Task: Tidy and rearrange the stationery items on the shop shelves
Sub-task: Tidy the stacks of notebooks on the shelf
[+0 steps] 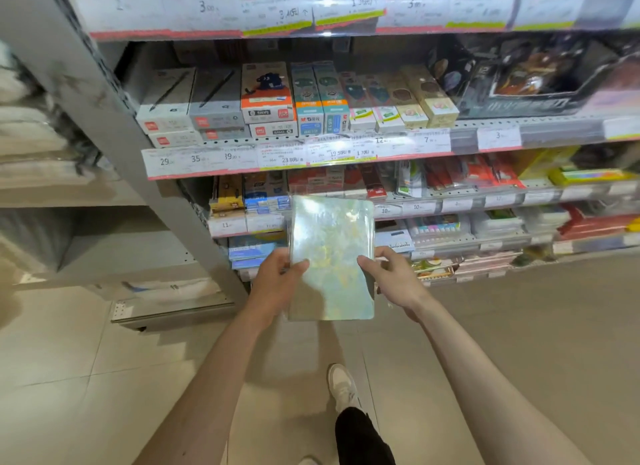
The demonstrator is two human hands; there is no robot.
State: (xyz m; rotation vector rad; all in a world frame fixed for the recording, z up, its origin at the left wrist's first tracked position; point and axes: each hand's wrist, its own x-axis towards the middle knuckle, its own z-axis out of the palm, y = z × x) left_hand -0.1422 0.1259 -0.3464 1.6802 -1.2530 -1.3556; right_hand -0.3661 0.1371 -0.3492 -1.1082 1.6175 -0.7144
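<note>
both hands, left hand (277, 281) and right hand (394, 277), grip a shiny wrapped notebook (332, 256) by its side edges.

I see open air above the tiled floor (104, 360) in front of the shelving. The shelf tiers are packed: pen boxes (214, 100) fill the upper tier to its price-label rail (277, 154). The grey upright post (114, 118) blocks the left side.

notebook (331, 256): shiny holographic plastic wrap | shelf upright (114, 118): matt grey metal, scuffed | pen boxes (266, 97): printed card | floor (86, 378): glossy tile
</note>
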